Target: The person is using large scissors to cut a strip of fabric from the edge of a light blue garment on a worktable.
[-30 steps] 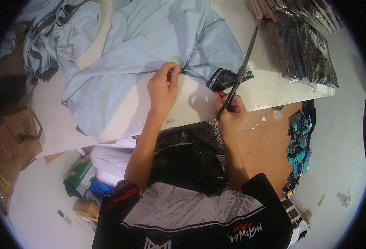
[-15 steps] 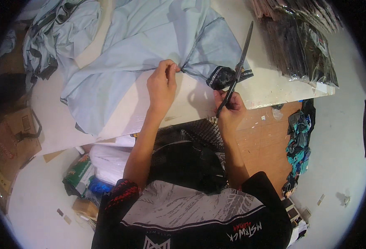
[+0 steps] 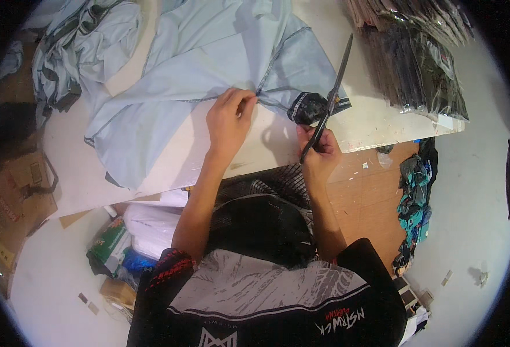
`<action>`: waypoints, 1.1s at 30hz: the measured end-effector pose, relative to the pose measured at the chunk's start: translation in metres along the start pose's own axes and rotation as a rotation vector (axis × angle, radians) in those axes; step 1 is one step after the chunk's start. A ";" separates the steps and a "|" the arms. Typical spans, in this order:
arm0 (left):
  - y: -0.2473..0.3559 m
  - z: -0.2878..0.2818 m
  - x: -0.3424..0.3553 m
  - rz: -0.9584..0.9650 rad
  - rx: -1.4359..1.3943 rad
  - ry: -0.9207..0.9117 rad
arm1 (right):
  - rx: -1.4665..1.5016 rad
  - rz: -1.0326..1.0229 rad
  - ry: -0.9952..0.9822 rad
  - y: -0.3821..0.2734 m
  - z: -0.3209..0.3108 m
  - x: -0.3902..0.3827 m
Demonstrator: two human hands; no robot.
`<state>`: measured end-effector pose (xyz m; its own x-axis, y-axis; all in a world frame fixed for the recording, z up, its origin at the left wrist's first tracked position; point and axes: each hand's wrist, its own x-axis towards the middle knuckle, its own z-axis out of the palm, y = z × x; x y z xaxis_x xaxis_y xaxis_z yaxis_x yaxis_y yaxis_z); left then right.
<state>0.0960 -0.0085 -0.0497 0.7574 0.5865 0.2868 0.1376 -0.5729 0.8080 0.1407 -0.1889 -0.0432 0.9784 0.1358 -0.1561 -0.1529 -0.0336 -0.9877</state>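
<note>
A light grey-blue garment (image 3: 203, 63), with dark overlock seams, lies spread across the white table. My left hand (image 3: 229, 122) is closed in a pinch at the garment's near edge, where two seams meet. A pair of long dark scissors (image 3: 337, 84) is in my right hand (image 3: 321, 147); the blades point away from me and look closed. Just beyond that hand lies the garment's dark patterned cuff (image 3: 310, 107), partly behind the scissors. Whether my right fingertips touch the cuff is hard to make out.
More bunched grey fabric (image 3: 102, 49) lies at the table's far left. Stacked dark garments in clear plastic (image 3: 422, 63) occupy the far right. A cardboard box (image 3: 21, 191) stands left of the table (image 3: 73, 173). Teal and black clothes (image 3: 415, 194) are heaped on the floor at right.
My left hand has moved slightly right, its fingers still pinched on the fabric at the seam. My right hand and the scissors have barely shifted.
</note>
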 end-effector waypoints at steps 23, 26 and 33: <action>0.001 0.000 -0.010 0.086 0.102 -0.067 | -0.023 -0.048 0.000 0.003 0.005 0.007; 0.002 -0.011 -0.013 0.026 0.059 -0.079 | 0.023 -0.100 0.010 0.004 0.009 0.005; -0.012 -0.055 -0.003 0.042 0.425 0.031 | 0.034 -0.080 0.063 0.000 0.006 0.004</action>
<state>0.0571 0.0277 -0.0317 0.7492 0.5709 0.3359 0.3625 -0.7779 0.5133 0.1441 -0.1827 -0.0441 0.9943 0.0738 -0.0765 -0.0774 0.0088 -0.9970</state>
